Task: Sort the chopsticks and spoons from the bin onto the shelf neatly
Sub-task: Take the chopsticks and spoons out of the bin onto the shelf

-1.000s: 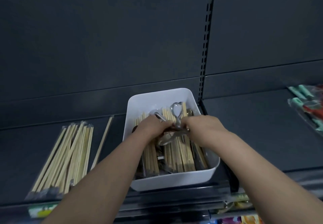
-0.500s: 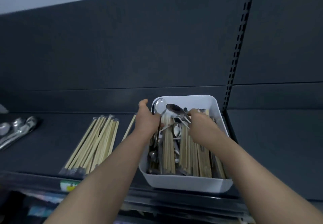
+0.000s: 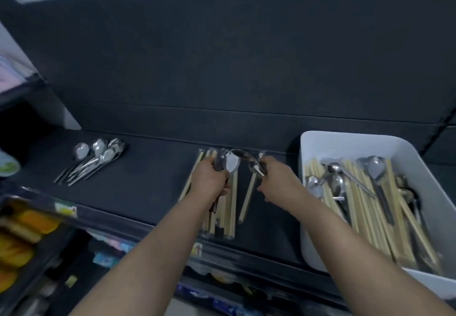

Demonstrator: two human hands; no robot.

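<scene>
My left hand point(image 3: 209, 177) grips the handles of steel spoons, one bowl point(image 3: 232, 162) showing above my fingers. My right hand point(image 3: 276, 180) holds another spoon point(image 3: 249, 159) by its handle. Both hands hover above the pile of bamboo chopsticks point(image 3: 222, 217) lying on the dark shelf point(image 3: 148, 180). At the right stands the white bin point(image 3: 320, 140), still holding chopsticks point(image 3: 365, 217) and several spoons point(image 3: 375, 167). A row of sorted spoons point(image 3: 96, 157) lies on the shelf at the left.
One loose chopstick point(image 3: 248, 197) lies right of the pile. The dark back panel point(image 3: 222, 69) rises behind the shelf. Below the shelf edge are packaged goods, yellow ones point(image 3: 22, 231) at the far left. A black divider point(image 3: 29, 108) bounds the shelf's left end.
Both hands have lifted spoons out of the bin and carried them left, over the chopstick pile. My view has swung left, bringing the laid-out spoons into sight.
</scene>
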